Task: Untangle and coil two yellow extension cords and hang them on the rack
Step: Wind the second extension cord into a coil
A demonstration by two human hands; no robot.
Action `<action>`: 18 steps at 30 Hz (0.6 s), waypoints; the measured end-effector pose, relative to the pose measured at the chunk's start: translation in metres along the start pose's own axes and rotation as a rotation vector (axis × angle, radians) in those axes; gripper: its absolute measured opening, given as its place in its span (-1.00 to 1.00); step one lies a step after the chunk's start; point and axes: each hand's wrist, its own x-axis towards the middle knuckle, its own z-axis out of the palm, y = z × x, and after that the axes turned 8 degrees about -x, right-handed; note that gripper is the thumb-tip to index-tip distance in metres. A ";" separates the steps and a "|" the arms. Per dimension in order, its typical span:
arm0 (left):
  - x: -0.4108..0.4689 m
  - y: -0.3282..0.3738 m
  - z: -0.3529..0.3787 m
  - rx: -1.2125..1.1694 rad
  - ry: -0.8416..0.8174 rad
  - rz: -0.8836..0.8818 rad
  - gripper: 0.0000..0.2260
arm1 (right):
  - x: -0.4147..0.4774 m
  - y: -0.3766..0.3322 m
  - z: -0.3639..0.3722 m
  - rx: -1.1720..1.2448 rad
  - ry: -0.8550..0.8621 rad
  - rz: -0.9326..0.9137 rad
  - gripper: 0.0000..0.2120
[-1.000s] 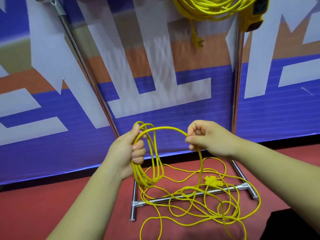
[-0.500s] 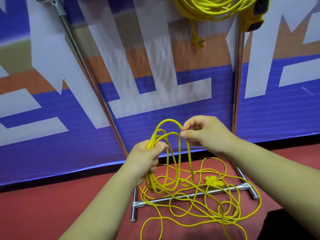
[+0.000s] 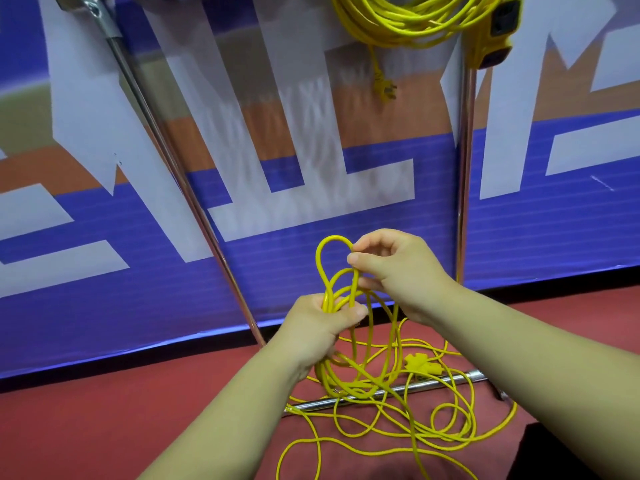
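Fingers of left hand [image 3: 320, 329] clamp the cord coil [image 3: 333, 238]; right hand [image 3: 398, 271] pinches its far loop, apparently thumb-to-forefinger.

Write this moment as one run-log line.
left hand grips coiled loops; right hand pinches top loop; slack tangled on floor; other cord hangs coiled above

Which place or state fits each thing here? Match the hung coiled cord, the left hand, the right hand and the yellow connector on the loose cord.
Things:
1 coiled cord
2 left hand
3 right hand
4 yellow connector

Places or states:
a pinches the top loop of the loose cord
b hangs on the rack
c lies on the red floor near the base bar
d grips the loose cord's gathered turns

Pairs: 1-b; 2-d; 3-a; 4-c
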 end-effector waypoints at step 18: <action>-0.004 0.036 -0.039 -0.450 0.249 0.100 -0.92 | -0.031 0.068 0.018 -0.561 -0.523 -0.107 -0.82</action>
